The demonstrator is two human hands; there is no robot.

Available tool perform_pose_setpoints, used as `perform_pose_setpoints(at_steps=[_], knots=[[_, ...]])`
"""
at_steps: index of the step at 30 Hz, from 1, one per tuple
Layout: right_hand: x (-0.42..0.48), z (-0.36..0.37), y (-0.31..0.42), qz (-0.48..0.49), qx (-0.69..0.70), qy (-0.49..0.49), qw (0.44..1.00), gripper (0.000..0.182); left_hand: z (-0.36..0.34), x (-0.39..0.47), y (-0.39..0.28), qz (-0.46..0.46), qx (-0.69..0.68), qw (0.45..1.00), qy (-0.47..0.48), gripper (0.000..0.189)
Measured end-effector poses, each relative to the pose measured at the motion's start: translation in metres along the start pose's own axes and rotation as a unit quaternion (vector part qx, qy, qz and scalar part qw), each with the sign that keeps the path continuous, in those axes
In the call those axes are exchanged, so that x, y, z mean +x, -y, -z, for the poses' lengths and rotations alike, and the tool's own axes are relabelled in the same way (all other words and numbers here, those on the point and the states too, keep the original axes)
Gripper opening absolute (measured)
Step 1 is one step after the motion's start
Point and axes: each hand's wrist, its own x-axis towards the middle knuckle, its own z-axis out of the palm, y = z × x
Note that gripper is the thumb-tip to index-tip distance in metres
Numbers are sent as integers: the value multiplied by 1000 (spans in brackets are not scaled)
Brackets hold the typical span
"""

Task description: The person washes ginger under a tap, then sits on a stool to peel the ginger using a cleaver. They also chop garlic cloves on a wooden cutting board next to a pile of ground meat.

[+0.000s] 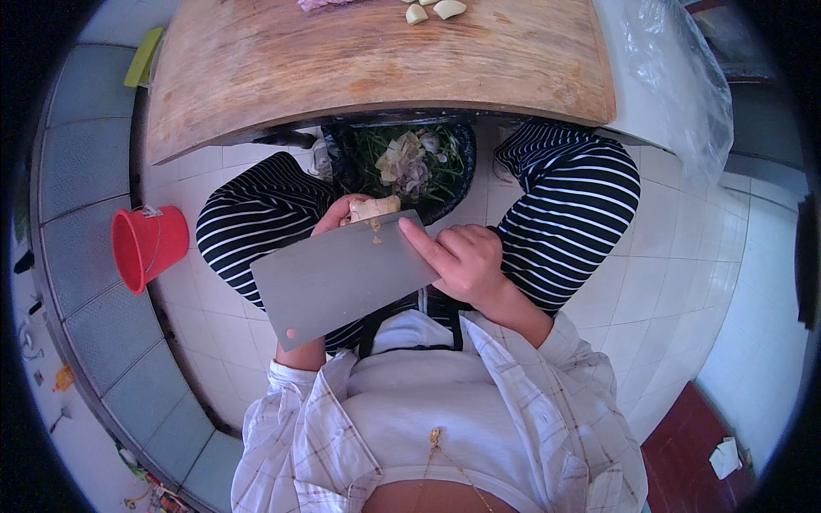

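Note:
My right hand [465,260] grips a wide cleaver [340,282], its index finger laid along the blade near the upper right corner; the handle is hidden by the hand. Behind the blade, my left hand [337,215] holds a piece of ginger root [373,208], mostly covered by fingers and blade. Small bits of peel stick to the blade near its top edge. Below the ginger, between my knees, stands a bin with a black liner [467,183], holding green scraps and papery skins [407,167].
A wooden board [385,64] lies ahead on the table, with peeled garlic cloves [449,9] and some pink food [324,4] at its far edge. A clear plastic bag [680,83] hangs at the right. A red bucket [160,240] stands on the floor at the left, beside a tiled ledge [86,256].

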Motion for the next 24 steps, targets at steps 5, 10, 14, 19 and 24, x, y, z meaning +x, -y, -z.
perform_pose_setpoints(at_steps=[5, 10, 14, 19, 24], knots=[[-1, -2, -4, 0, -15, -18, 1000, 58, 5, 2, 5, -8, 38, 999, 25, 46], [1, -2, -1, -5, 8, -18, 1000, 58, 7, 2, 8, 1, 36, 999, 4, 51], [-1, -3, -3, -38, -14, -1, 999, 57, 17, -2, 11, -35, 39, 999, 12, 49], [-1, -6, -13, -140, 5, 40, 989, 56, 3, -19, -12, 80, 131, 988, 32, 51], [6, 10, 3, -67, 46, 10, 997, 62, -1, 0, 0, -71, 193, 978, -21, 42]])
